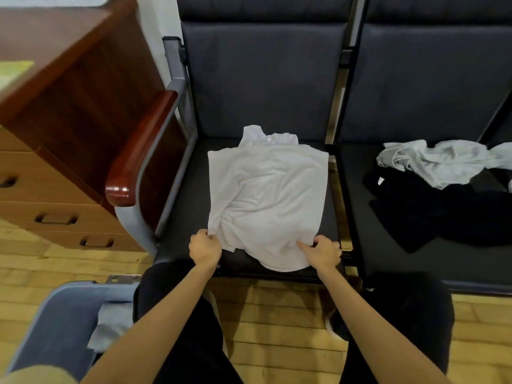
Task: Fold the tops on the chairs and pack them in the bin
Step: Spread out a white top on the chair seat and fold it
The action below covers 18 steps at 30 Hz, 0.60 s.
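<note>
A white top (267, 189) lies spread on the seat of the left dark chair (182, 195), sides folded in, collar toward the backrest. My left hand (204, 248) grips its near left corner. My right hand (325, 252) pinches the near right part of the hem. On the right chair (388, 259) lie a crumpled pale top (437, 162) and a black top (432, 212). The blue-grey bin (63, 314) stands on the floor at lower left with a pale folded garment (113, 325) inside.
A wooden desk with drawers (55, 112) stands left of the chairs, close to the red-brown armrest (141, 145). My dark-trousered knees sit in front of the seat over the wood floor (277, 328).
</note>
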Each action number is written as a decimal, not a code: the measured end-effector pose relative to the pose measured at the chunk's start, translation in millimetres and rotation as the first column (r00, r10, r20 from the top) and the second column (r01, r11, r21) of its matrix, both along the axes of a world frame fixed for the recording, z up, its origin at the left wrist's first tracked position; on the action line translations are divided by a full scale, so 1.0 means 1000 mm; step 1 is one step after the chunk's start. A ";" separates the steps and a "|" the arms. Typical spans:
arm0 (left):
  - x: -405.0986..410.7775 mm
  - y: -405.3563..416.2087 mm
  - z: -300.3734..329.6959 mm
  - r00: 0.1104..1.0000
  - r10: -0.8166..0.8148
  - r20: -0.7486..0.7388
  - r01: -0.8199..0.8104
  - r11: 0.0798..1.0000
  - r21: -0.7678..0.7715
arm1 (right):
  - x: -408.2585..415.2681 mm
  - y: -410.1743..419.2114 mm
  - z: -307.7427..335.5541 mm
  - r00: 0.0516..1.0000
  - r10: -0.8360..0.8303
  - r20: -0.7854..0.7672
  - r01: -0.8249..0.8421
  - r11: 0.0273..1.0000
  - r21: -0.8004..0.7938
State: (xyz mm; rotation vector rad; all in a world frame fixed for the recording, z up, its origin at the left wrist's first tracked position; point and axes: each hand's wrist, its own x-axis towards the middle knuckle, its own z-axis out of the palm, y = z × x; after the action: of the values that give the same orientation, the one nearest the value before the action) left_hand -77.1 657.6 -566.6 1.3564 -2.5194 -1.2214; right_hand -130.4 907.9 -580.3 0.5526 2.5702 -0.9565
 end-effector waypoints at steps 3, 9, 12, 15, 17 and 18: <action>-0.005 0.006 0.009 0.989 0.111 -0.097 -0.102 0.991 0.092 | 0.007 -0.003 0.009 0.983 -0.090 -0.161 0.029 0.936 -0.351; -0.014 0.001 0.045 0.908 0.204 -0.367 -0.166 0.977 0.131 | 0.011 0.008 0.046 0.850 -0.224 -0.477 -0.096 0.823 -0.559; -0.013 -0.009 0.066 0.903 0.120 -0.412 -0.116 0.993 0.036 | 0.002 0.017 0.059 0.831 -0.169 -0.530 -0.118 0.878 -0.464; -0.002 -0.015 0.081 0.918 -0.003 -0.397 -0.028 0.997 -0.071 | 0.004 0.028 0.065 0.827 -0.142 -0.544 -0.100 0.915 -0.391; 0.013 -0.019 0.083 0.936 -0.069 -0.346 0.034 0.994 -0.105 | 0.014 0.035 0.065 0.837 -0.158 -0.524 -0.048 0.932 -0.359; 0.021 -0.021 0.081 0.950 -0.092 -0.298 0.059 0.991 -0.116 | 0.022 0.039 0.065 0.845 -0.162 -0.510 -0.028 0.938 -0.345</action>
State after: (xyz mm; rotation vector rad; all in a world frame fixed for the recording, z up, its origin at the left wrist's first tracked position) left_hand -56.6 636.3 -485.4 0.9726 -2.3991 -1.1842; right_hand -108.6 947.0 -515.7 0.3075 2.7494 -1.7527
